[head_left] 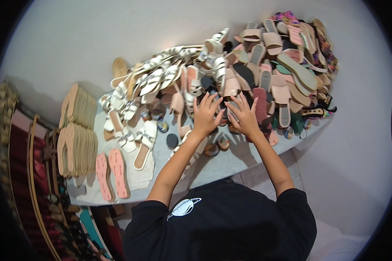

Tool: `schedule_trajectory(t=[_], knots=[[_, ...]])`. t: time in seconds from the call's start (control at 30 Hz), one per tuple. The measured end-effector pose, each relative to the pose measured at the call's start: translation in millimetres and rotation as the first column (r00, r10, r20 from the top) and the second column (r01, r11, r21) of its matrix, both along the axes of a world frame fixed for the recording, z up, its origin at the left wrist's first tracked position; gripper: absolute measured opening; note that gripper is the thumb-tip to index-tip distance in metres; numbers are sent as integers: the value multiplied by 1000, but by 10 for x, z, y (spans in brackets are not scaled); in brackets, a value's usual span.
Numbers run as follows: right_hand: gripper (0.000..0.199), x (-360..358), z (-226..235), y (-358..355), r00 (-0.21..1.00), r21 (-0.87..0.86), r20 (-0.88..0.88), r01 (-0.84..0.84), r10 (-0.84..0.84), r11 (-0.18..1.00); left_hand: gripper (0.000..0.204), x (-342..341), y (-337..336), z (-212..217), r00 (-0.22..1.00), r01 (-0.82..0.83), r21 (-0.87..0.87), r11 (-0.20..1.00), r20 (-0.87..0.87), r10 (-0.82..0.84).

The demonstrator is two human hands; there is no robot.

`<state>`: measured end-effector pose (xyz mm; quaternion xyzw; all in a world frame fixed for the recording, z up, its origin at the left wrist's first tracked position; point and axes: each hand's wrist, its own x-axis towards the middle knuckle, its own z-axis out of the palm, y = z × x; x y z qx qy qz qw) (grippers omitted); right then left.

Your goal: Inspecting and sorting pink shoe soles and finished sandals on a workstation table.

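Both arms reach forward over a heap of sandals on the table. My left hand (207,115) is open with its fingers spread, palm down, beside white strappy sandals (193,80). Close to its right, my right hand (245,116) is also open, fingers apart, over the lower edge of the pink slide sandals (231,85). Neither hand holds anything; whether the fingertips touch the shoes I cannot tell. A dark pink sole (260,104) lies just right of my right hand. Small round jars (223,143) stand below, between my forearms.
Tall stacks of beige insoles (78,150) stand at the table's left end. Two piles of pink insoles (119,172) lie nearer, next to a white sandal (144,145) on a cloth. The grey table (248,156) runs along a wall. A shoe rack (35,174) stands at the far left.
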<state>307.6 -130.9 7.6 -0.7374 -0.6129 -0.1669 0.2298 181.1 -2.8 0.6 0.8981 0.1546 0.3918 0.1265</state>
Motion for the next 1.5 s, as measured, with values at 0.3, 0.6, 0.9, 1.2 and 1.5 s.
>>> schedule_trajectory(t=[0.3,0.6,0.9,1.2,1.5], knots=[[37,995,221,-591,983,25,3,185,-185,982,39,1316,-428,225,975,219,72,973,8,-220],[37,1972,408,-838,948,131,33,311,-318,941,42,2503,-622,459,952,288,162,944,61,-301],[40,2964,654,-794,917,115,37,390,-396,914,39,3679,-585,671,969,211,254,944,69,-235],[47,3837,716,-324,855,82,268,439,-444,895,56,4336,-398,848,991,120,362,925,-98,-90],[46,3840,746,-224,882,256,224,358,-416,898,52,4280,-312,835,996,80,403,912,-7,-84]])
